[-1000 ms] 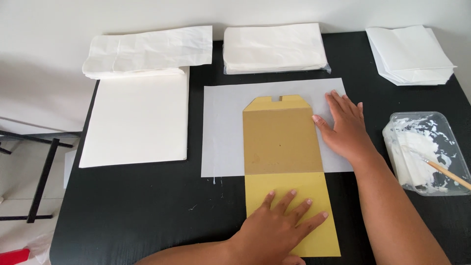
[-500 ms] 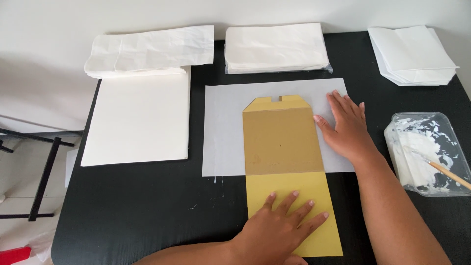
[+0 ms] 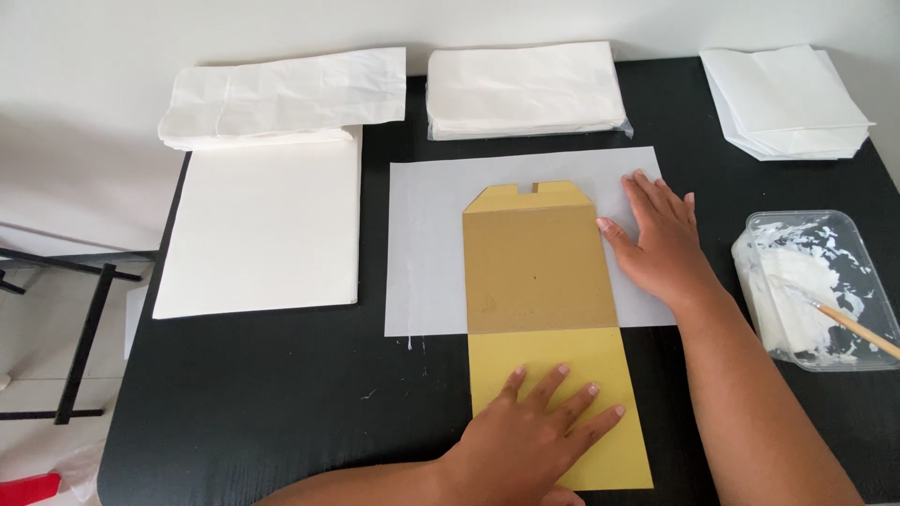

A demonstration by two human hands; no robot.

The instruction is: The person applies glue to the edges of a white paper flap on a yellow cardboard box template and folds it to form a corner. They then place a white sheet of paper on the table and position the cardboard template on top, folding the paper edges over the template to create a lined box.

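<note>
Nearest the camera, the left hand (image 3: pixel 534 436) lies flat with fingers spread on the bright yellow lower panel of a folded yellow paper bag (image 3: pixel 553 375), pinning it to the black worktop (image 3: pixel 281 394); it grips nothing. Just above, the bag's duller brown folded-over panel (image 3: pixel 536 267) rests on a pale grey backing sheet (image 3: pixel 427 244), its notched top edge pointing away from the person. The right hand (image 3: pixel 661 248), also open and flat, presses on the sheet with its thumb touching the brown panel's right edge. To the right, near that forearm, stands a clear plastic tub of white paste (image 3: pixel 816 290) with a wooden-handled brush (image 3: pixel 858 328) leaning in it. To the left lies a large cream sheet stack (image 3: pixel 262 234), well apart from the bag. Farther back sit a crumpled pile of white paper bags (image 3: pixel 281 98), a neat stack of white bags in clear wrap (image 3: pixel 525 89), and another loose white pile (image 3: pixel 783 98) at the far right. The likely risks: if either palm slides while pressing, the fold may set crooked or crease; squeezed-out paste could stick the bag to the backing sheet; and the right forearm, so close to the tub, could knock it or the brush.
</note>
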